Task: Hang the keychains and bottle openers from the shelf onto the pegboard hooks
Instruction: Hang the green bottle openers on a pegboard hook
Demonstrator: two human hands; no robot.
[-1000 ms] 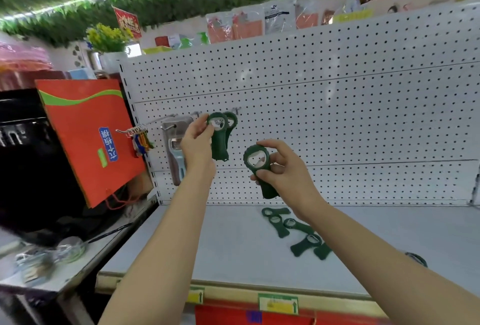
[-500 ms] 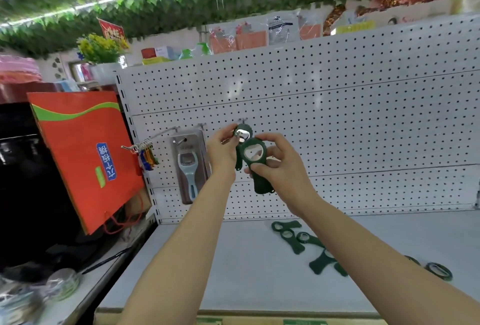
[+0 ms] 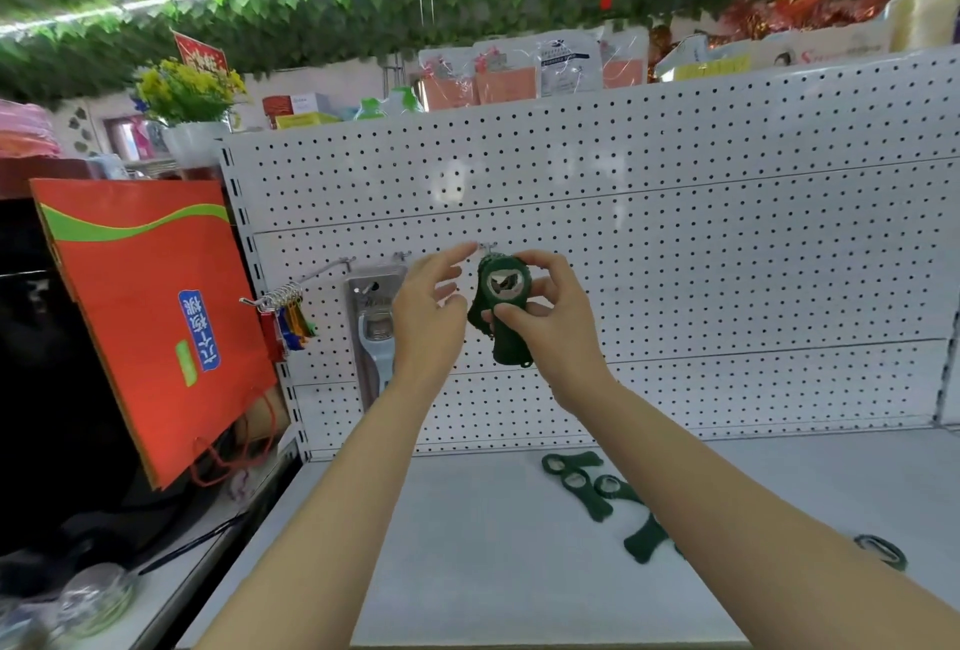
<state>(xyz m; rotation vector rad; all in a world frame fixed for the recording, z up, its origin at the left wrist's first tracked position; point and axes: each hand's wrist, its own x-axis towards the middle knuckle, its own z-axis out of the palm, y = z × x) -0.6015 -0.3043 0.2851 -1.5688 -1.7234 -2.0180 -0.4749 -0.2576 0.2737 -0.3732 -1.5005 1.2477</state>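
My right hand (image 3: 550, 322) pinches a dark green bottle opener (image 3: 503, 309) between thumb and curled fingers, holding it upright with its round metal-lined head at the top, right up against the white pegboard (image 3: 701, 254). The head sits just below a small hook (image 3: 488, 248) on the board, and at least one more green opener hangs close behind the one I hold; whether mine is already on the hook I cannot tell. My left hand (image 3: 428, 309) floats just beside it with nothing in it, fingers loose and spread, the forefinger reaching up toward the hook. Further left on the pegboard a packaged grey opener (image 3: 375, 332) hangs on its own hook, partly hidden by my left wrist, and beyond that, near the board's left edge, a long hook carries a bunch of coloured keychains (image 3: 285, 314). Below, on the white shelf (image 3: 467, 545), several more green openers (image 3: 587, 485) lie flat in a loose cluster near the back edge, to the right of the middle and partly covered by my right forearm. One dark ring-shaped piece (image 3: 880, 550) lies well apart from them toward the shelf's right side; it is too blurred to name. An orange paper bag (image 3: 150, 306) leans beside the pegboard's left edge.
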